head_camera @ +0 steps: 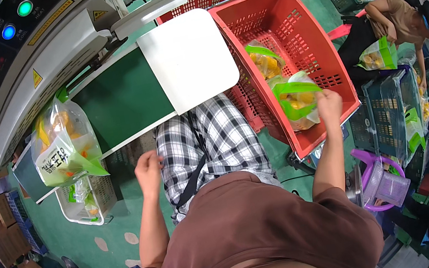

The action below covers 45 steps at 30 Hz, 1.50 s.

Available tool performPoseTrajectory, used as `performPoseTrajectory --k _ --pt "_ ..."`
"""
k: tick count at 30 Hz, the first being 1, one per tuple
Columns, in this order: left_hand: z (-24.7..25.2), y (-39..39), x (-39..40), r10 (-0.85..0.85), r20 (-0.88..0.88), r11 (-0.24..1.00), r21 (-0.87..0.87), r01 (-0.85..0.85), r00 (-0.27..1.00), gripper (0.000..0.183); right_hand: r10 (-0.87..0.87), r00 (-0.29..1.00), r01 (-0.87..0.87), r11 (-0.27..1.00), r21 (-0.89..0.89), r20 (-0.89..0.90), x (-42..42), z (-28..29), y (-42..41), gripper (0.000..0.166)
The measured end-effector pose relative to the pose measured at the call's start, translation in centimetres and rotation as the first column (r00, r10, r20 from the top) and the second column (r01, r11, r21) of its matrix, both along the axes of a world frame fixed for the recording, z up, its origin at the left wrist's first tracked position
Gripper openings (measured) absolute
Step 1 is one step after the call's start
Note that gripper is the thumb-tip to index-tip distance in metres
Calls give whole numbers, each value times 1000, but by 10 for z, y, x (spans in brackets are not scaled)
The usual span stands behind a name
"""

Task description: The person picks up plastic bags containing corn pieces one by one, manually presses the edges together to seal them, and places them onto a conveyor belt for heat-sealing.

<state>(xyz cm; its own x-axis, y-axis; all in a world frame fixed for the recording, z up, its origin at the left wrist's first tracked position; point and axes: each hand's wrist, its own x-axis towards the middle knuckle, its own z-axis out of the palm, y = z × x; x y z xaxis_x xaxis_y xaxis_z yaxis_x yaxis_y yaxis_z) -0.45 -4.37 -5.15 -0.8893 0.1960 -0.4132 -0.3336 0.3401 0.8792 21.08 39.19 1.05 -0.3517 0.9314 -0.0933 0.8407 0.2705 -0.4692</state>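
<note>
My right hand is at the near right part of a red perforated plastic crate, its fingers closed on the edge of a clear and green plastic bag of yellow food pieces. A similar bag lies beyond it in the crate. Over the left side of my lap, my left hand hangs with fingers curled, touching nothing that I can see; how far it is closed is unclear. A filled clear and green bag stands on the green conveyor belt against the sealing machine.
A white plate covers the belt's right end, beside the crate. Under the belt's left part stands a white basket with bags. At the right, a person handles a bag near stacked dark green crates. A purple basket sits nearer.
</note>
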Motion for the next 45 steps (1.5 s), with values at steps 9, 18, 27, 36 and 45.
performPoseTrajectory --k 9,18,27,36,45 --pt "137 154 23 -325 -810 881 -71 468 489 44 561 709 -454 827 332 -429 -8 194 -62 20" --pt "214 103 26 -647 -543 600 70 797 535 6 737 343 -823 534 191 -583 -83 196 -54 27" --pt "149 49 19 -265 -359 939 116 324 895 16 614 472 -545 767 338 -632 -103 117 -96 24" --pt "149 54 10 -176 -288 946 214 242 941 17 797 124 -726 479 494 -591 -57 59 -182 20" --pt "174 49 1 -101 -486 956 194 220 868 14 561 360 -525 782 335 -745 -62 49 -178 15"
